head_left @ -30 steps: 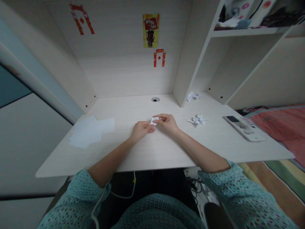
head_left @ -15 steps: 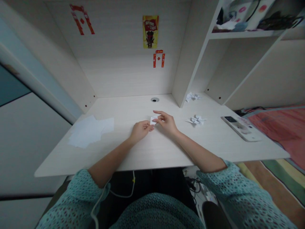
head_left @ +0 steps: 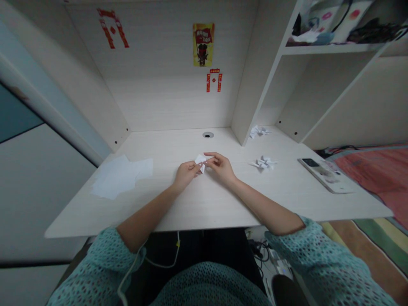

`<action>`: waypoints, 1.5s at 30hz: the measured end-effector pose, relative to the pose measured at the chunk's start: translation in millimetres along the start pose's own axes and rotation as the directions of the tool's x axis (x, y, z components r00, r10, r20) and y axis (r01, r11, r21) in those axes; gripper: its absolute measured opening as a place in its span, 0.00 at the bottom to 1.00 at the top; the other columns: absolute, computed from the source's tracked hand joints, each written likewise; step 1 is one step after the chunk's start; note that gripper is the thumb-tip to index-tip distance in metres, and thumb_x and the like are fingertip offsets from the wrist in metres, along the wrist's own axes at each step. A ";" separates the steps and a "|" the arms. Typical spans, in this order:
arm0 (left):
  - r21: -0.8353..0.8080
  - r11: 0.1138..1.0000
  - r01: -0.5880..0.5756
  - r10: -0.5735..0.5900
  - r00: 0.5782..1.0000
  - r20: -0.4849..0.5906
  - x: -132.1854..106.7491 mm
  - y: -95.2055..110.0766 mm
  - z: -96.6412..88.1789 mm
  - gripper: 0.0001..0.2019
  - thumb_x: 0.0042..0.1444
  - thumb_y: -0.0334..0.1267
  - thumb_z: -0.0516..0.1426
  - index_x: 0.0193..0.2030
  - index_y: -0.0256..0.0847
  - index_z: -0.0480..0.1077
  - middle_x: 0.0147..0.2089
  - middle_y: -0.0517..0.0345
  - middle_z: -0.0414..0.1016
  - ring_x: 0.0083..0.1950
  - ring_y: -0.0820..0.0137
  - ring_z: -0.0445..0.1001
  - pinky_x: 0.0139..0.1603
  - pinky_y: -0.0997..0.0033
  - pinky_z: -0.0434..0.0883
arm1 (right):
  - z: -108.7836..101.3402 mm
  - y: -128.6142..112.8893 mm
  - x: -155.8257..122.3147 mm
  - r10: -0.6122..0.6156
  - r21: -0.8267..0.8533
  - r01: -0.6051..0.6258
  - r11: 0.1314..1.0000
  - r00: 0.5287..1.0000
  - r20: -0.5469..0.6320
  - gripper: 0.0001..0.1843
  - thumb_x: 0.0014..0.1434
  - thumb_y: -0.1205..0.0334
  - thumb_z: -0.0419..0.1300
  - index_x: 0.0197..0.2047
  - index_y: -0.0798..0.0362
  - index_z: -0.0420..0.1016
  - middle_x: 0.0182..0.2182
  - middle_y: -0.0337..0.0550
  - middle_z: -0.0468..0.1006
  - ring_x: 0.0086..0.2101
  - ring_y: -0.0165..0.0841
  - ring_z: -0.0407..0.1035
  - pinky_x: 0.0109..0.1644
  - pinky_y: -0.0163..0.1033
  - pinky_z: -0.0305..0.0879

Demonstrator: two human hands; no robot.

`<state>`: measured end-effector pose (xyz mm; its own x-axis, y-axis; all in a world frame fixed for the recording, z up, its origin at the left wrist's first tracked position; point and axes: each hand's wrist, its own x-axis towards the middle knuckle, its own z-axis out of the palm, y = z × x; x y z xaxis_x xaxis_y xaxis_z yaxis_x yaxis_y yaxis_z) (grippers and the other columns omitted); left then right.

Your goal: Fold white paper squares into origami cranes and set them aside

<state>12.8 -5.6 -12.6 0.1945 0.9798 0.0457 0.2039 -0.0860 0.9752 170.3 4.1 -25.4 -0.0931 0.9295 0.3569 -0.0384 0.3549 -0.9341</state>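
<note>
the left hand [head_left: 185, 175] and right hand [head_left: 221, 167] both pinch a small folded paper [head_left: 200, 163] between them, just above the middle of the desk [head_left: 204, 208]. its long axis seems to tilt toward the left hand, though the dim view blurs it.

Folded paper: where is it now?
In the head view, the folded paper sits between the left hand and right hand, above the middle of the desk.

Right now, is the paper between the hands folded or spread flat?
Folded: the small white paper shows angled points, held between the left hand and right hand.
</note>
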 end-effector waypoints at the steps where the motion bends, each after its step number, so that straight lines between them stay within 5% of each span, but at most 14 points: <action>1: 0.011 1.000 -0.007 0.007 1.000 0.008 -0.3 0.5 0.0 0.19 0.48 0.53 0.56 0.31 0.36 0.72 0.29 0.52 0.76 0.31 0.69 0.73 0.30 0.73 0.66 | -0.4 -0.7 0.2 -0.003 -0.013 0.003 1.000 1.000 -0.006 0.18 0.48 0.58 0.63 0.43 0.53 0.72 0.25 0.39 0.77 0.28 0.30 0.70 0.37 0.36 0.65; 11: 0.055 0.993 -0.109 0.107 0.993 0.045 -5.0 11.1 -4.1 0.15 0.49 0.48 0.57 0.33 0.36 0.73 0.29 0.52 0.76 0.31 0.68 0.74 0.31 0.73 0.66 | -10.2 -11.5 -1.5 -0.104 -0.229 0.126 0.965 0.989 0.109 0.12 0.51 0.60 0.60 0.40 0.52 0.69 0.23 0.35 0.75 0.27 0.30 0.69 0.40 0.37 0.64; 22: -0.005 0.999 -0.035 0.035 0.998 -0.056 -4.3 10.5 -2.3 0.17 0.48 0.52 0.57 0.29 0.37 0.72 0.29 0.53 0.76 0.33 0.67 0.74 0.28 0.75 0.64 | -4.0 -11.0 -9.5 -0.268 -0.525 0.259 0.810 0.961 0.061 0.15 0.50 0.55 0.64 0.43 0.47 0.76 0.32 0.42 0.78 0.34 0.34 0.71 0.43 0.40 0.65; 37: -0.087 0.996 -0.026 0.024 0.999 -0.033 -2.0 8.0 -3.9 0.19 0.49 0.53 0.57 0.36 0.37 0.72 0.35 0.50 0.77 0.36 0.67 0.75 0.31 0.74 0.65 | -4.9 -4.1 -1.9 -0.044 -0.180 0.040 0.983 0.999 -0.017 0.15 0.52 0.54 0.60 0.40 0.52 0.77 0.37 0.45 0.79 0.35 0.33 0.72 0.41 0.38 0.67; 45: -0.098 0.995 -0.023 0.019 0.999 -0.033 -2.5 7.8 -3.9 0.19 0.49 0.53 0.57 0.34 0.36 0.72 0.35 0.50 0.77 0.35 0.68 0.75 0.31 0.74 0.65 | -3.7 -1.1 -0.5 -0.020 -0.096 0.018 0.995 1.000 -0.022 0.18 0.54 0.58 0.55 0.47 0.55 0.72 0.24 0.38 0.73 0.24 0.27 0.64 0.29 0.33 0.60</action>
<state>10.2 -8.1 -4.3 0.1665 0.9834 0.0718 0.1041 -0.0899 0.9905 174.0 3.7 -24.6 -0.0708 0.9242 0.3753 0.0558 0.3793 -0.9236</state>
